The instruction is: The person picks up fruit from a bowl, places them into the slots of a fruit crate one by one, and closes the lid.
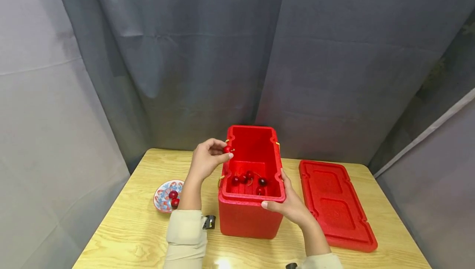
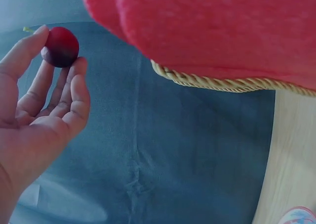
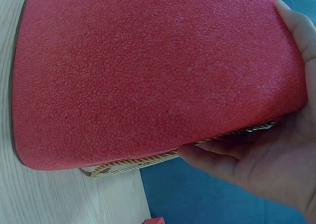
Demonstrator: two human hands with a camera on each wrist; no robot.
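A red foam box [image 1: 250,219] with its top uncovered stands upright on the table. Its gold rope handles [image 2: 217,83] run along the sides. Several dark red cherries [image 1: 262,181] with stems lie on its floor, toward the near end. Above the box's left rim, my left hand [image 1: 208,158] pinches one cherry [image 2: 61,47] between thumb and fingertips, its stem pointing outward. My right hand [image 1: 295,205] grips the near right corner of the box, the thumb over the front and the fingers along the side by the rope.
Left of the box, a patterned plate [image 1: 161,197] holds cherries [image 1: 173,194], partly behind my left forearm. The red lid [image 1: 334,203] lies flat on the wooden table [image 1: 122,236] at right. Grey curtains [image 1: 200,62] hang behind the table.
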